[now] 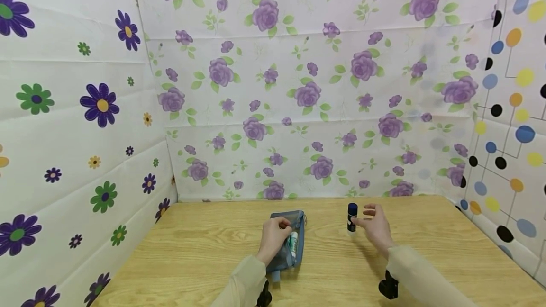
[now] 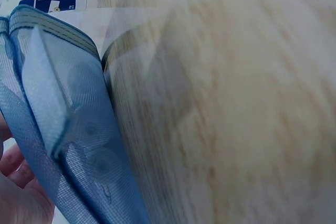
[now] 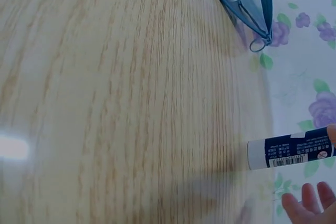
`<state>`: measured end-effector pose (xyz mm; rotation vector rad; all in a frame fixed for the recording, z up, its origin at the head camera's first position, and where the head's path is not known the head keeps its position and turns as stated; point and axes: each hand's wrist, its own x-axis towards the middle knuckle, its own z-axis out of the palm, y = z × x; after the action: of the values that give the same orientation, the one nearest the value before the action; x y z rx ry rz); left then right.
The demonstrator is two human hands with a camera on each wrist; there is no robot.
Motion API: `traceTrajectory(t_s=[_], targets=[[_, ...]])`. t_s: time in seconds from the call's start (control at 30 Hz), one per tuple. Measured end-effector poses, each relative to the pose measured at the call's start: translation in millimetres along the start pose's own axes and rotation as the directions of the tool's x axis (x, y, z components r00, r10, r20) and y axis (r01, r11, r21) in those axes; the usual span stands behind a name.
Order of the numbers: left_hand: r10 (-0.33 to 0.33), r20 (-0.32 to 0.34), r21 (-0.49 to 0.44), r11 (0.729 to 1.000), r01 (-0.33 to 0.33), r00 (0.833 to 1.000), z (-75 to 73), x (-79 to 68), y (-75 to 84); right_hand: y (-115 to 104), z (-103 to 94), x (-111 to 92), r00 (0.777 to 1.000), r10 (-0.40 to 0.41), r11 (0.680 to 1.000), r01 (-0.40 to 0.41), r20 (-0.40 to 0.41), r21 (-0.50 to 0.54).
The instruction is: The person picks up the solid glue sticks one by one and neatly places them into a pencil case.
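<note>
A blue mesh zip pouch (image 1: 300, 245) lies on the table with its mouth spread apart. My left hand (image 1: 274, 237) holds the pouch's left edge between bent fingers; in the left wrist view the mesh (image 2: 100, 145) hides part of that hand. Inside the pouch sits a green-and-white glue stick (image 1: 294, 244). To the right, a navy glue stick (image 1: 351, 212) with a white base stands upright. My right hand (image 1: 377, 229) is beside it, the thumb touching its side and the other fingers spread apart from it. The right wrist view shows a barcode on that navy glue stick (image 3: 296, 150).
The wooden table (image 1: 204, 231) meets a flower-printed cloth (image 1: 307, 155) at its back edge. Printed cloths also hang at the left and right sides. A small fabric tab (image 1: 276, 276) sticks out from the pouch's near end.
</note>
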<state>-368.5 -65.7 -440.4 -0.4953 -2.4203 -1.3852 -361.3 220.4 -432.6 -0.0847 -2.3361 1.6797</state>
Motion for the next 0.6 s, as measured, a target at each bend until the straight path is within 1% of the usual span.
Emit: traceTrajectory(t_s=[0.27,0.4,0.6], targets=[[-0.022,-0.002,0.005,1.000,0.022,1.000,0.6,0.8,0.2,2,2.2,1,0.998,-0.051,0.995,0.053,-0.034,0.084],[-0.020,-0.002,0.002,1.000,0.020,1.000,0.5,0.5,1.1,6,2.7,3,0.996,-0.077,0.989,0.082,-0.041,0.123],[-0.025,-0.004,0.002,1.000,0.025,1.000,0.2,0.8,1.2,12,5.7,6,0.996,-0.084,0.979,0.084,-0.007,0.184]])
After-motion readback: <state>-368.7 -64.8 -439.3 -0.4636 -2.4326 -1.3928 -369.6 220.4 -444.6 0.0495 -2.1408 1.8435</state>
